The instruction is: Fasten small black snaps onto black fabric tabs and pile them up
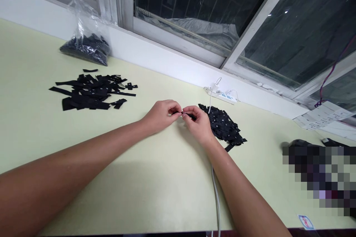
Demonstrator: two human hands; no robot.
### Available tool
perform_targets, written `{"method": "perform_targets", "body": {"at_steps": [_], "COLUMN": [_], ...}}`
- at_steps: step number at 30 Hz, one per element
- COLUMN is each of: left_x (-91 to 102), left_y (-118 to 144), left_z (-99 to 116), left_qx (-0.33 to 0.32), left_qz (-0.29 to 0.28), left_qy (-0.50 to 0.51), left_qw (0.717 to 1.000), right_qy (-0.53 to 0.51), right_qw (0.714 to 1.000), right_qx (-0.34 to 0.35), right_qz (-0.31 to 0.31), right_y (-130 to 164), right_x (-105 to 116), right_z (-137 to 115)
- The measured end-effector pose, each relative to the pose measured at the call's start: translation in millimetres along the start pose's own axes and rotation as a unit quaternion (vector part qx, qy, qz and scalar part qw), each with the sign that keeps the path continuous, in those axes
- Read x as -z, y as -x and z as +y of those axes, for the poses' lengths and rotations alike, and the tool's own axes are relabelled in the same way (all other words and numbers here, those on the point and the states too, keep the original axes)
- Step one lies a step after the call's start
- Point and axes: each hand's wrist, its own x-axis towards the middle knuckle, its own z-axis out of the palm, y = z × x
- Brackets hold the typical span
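My left hand [164,115] and my right hand [197,120] meet above the middle of the table, fingertips nearly touching. Between them is a small black fabric strip [192,117], pinched from both sides and mostly covered by the fingers. Just beyond my right hand lies a heap of black fabric strips [224,124], some with small light marks. Further off to the left, a looser pile of similar black strips [93,90] is spread out.
A clear plastic bag [86,44] of black pieces leans near the wall. A white power strip [222,95] sits at the back, its cable [216,192] running beside my right forearm. White papers [322,114] and a pixelated dark area are at right; a label [306,222] marks the front edge.
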Motion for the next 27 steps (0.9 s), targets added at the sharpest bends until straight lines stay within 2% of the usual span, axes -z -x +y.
{"method": "perform_targets", "body": {"at_steps": [11, 17, 25, 27], "left_x": [-0.4, -0.8, 6.6, 11.7], "left_y": [1.1, 1.5, -2.0, -3.8], "left_z": [-0.6, -1.8, -5.0, -6.4], "left_qx": [-0.008, -0.002, -0.048, -0.063], "left_qz": [0.000, -0.026, -0.023, -0.016], "left_qy": [-0.033, -0.051, -0.085, -0.102], "left_qw": [0.999, 0.998, 0.995, 0.993], "right_qy": [0.016, 0.031, -0.072, -0.066], "right_qw": [1.000, 0.999, 0.997, 0.997], "right_qx": [0.011, 0.022, -0.040, -0.045], "right_qz": [0.004, 0.010, -0.008, -0.010], "right_y": [0.3, 0.9, -0.2, 0.0], "right_x": [-3.3, -2.8, -7.1, -6.7], "right_z": [5.4, -0.2, 4.2, 5.8]}}
